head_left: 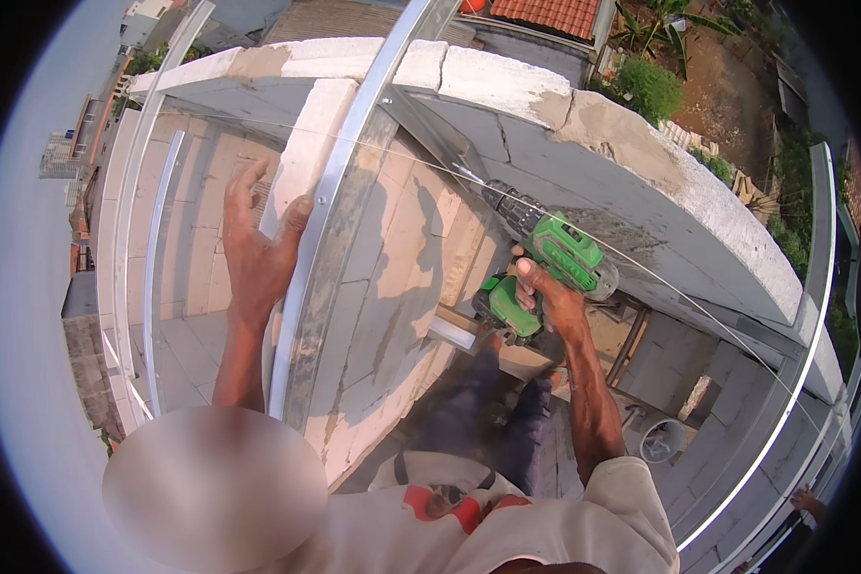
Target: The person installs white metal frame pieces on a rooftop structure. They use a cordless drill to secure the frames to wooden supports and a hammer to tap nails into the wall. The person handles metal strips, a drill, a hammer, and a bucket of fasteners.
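My right hand [550,297] is wrapped round the grip of a green and black cordless drill [564,253]. The drill points up and left, its bit close to the side of a metal channel [430,129]; whether the tip touches it I cannot tell. My left hand [263,230] has its thumb and fingers apart. It is beside a long silvery metal beam [340,158], at the near end of a pale block wall top [320,124]. Small screw heads show along the beam. Part of my right fingers is hidden behind the drill's grip.
A block wall with a rough white top [517,86] curves across the far side. A thin string [641,268] crosses in front of the drill. More metal beams [770,421] run at right and left. Below are a white bucket [662,440] and, at lower right, another person's hand [806,502].
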